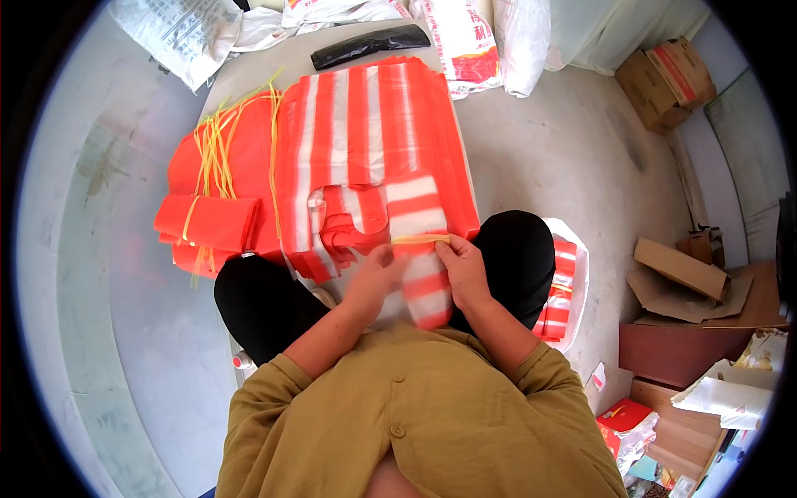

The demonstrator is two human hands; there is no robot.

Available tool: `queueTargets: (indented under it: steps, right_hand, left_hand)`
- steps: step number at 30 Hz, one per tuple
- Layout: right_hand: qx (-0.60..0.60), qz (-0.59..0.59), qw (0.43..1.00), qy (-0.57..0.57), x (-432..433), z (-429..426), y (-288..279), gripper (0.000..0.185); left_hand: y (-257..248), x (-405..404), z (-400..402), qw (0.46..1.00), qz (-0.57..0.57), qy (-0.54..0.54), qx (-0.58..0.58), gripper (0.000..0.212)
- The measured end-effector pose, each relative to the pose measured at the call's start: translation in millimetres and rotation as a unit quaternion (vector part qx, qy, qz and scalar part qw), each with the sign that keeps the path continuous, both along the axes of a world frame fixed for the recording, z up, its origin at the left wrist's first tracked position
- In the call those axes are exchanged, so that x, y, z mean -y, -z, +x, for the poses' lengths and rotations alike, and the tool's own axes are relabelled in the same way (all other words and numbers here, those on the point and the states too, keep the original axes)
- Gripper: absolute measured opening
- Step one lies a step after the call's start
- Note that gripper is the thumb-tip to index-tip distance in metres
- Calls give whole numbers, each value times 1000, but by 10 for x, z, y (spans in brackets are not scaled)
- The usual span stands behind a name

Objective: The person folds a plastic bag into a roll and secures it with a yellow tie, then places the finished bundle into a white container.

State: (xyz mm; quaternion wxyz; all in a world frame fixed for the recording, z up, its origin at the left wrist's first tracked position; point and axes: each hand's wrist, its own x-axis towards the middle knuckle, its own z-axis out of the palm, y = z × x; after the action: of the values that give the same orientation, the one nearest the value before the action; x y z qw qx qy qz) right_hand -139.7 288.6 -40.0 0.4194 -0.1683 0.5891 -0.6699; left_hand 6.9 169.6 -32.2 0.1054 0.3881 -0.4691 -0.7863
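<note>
A folded bundle of red-and-white striped plastic bags (pixel 426 289) lies lengthwise in front of my body, with a yellow tie (pixel 420 239) across its middle. My right hand (pixel 464 267) grips the bundle's right edge, thumb and fingers pinched at the tie. At the left edge is my left hand (pixel 377 274), blurred, its fingertips by the tie; whether they hold anything is unclear. Beyond the bundle spreads a flat stack of striped plastic vest bags (pixel 358 124), handle ends towards me. Its cut-out opening shows more red layers beneath.
Plain red bags (pixel 224 143) lie at left under loose yellow ties (pixel 215 155), beside a tied red roll (pixel 208 219). A black plastic roll (pixel 370 46) lies at the table's back. Tied striped bundles (pixel 557 283) sit in a white sack by my right knee. Cardboard boxes (pixel 663 84) stand far right.
</note>
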Motion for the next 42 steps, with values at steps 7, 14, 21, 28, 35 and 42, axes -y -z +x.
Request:
queueTargets:
  steps: [7, 14, 21, 28, 35, 42]
  right_hand:
    - [-43, -37, 998, 40, -8, -73, 68, 37]
    - [-152, -76, 986, 0, 22, -271, -195, 47]
    - [-168, 4, 986, 8, -14, -295, 242, 53]
    - [-126, -28, 991, -17, -175, -117, 132, 68]
    - [-4, -27, 998, -60, -191, -117, 218, 69]
    - [-127, 22, 991, -35, -274, -72, 55, 73]
  left_hand:
    - [-159, -109, 17, 991, -9, 104, -88, 26]
    - [-127, -94, -19, 989, -48, 76, -119, 28]
    - [297, -93, 22, 990, -10, 108, -91, 29]
    - [261, -169, 9, 992, 48, 84, -84, 31]
    - [154, -227, 0, 988, 31, 117, -95, 37]
    - [1, -281, 6, 980, 100, 140, -96, 48]
